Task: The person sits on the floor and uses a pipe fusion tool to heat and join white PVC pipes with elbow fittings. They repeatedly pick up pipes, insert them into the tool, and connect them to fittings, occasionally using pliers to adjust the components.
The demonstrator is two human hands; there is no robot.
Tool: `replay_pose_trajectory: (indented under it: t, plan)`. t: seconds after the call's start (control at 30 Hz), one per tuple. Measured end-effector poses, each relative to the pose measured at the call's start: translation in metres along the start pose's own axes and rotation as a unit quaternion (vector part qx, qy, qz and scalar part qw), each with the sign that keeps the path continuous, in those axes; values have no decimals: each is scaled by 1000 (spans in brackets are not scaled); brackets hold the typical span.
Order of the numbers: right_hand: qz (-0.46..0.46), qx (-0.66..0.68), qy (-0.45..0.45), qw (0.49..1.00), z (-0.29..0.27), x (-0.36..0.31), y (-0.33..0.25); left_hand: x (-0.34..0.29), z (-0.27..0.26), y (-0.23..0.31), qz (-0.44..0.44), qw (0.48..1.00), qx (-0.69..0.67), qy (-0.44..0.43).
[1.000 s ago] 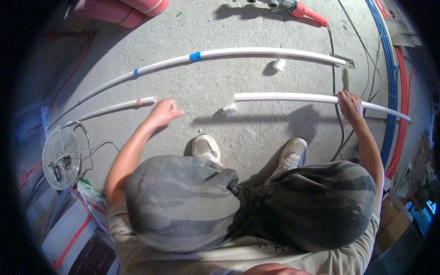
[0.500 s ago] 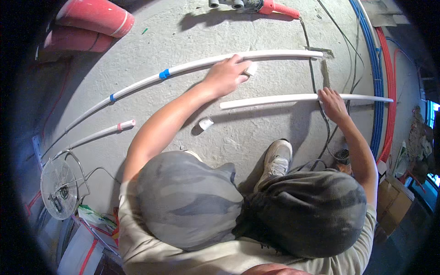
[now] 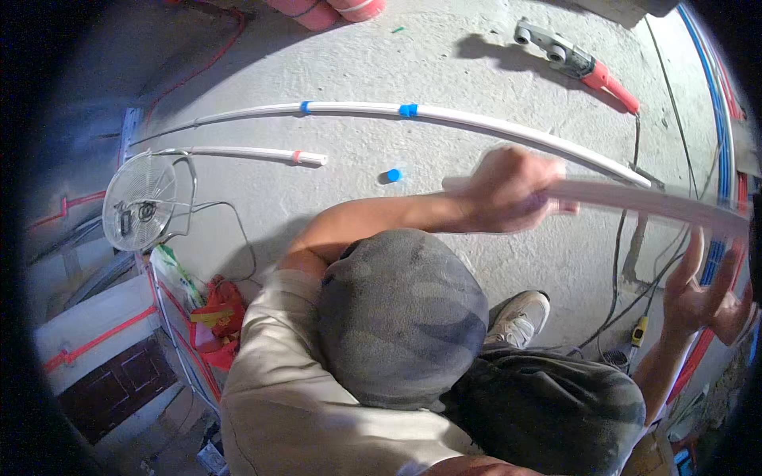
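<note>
White plastic pipe (image 3: 635,198), lifted off the concrete floor (image 3: 413,63), runs from the left hand (image 3: 508,190) out toward the right edge of the view, its outline smeared by motion. The left hand's grip is closed around the near end of this pipe, fingers wrapped over the top, with the forearm stretching back to the person's grey cap (image 3: 397,317). The right hand (image 3: 702,297) sits below the far stretch of the same pipe, palm up and fingers spread apart; whether the fingertips touch the pipe cannot be told through the blur. Beyond the held pipe, a longer white pipe (image 3: 357,107) with two blue bands lies on the floor in a wide arc. To the left of the held pipe, a shorter white pipe (image 3: 254,152) with a red band lies near a wire fan guard (image 3: 143,198). A small blue cap (image 3: 394,174) rests on the floor just left of the left hand, apart from it. Farther off, beyond the long pipe, a pipe welding tool (image 3: 575,63) with a red handle lies on the floor. Below the held pipe, a white shoe (image 3: 520,317) stands on the concrete, and a bundle of blue and red pipes (image 3: 726,119) runs along the right edge.
</note>
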State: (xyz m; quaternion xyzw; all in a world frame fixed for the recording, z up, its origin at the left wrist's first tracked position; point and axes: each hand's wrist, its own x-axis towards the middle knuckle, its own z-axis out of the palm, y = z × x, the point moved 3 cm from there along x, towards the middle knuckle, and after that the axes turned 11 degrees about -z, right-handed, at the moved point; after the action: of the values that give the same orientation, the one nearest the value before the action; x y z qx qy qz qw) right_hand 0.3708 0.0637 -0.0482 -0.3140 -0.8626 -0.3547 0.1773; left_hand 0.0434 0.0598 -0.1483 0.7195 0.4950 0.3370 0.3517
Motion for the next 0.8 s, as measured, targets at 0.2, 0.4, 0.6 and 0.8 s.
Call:
replay_pose_trajectory:
  t: [0.2,0.4,0.6,0.8]
  plan:
    - [175,664,-72,723,39,44,-62,-63,-144,-11,-143,893,-197,378]
    - [340,875,-332,88,11,-77,-194,-168,-188,-122,-268,688,-356,572]
    - [410,817,-223,337,134,-122,-144,-223,-149,-239,-378,586,-449,559]
    - [258,398,-181,862,306,31,-53,-260,-130,-334,-436,629,-385,516]
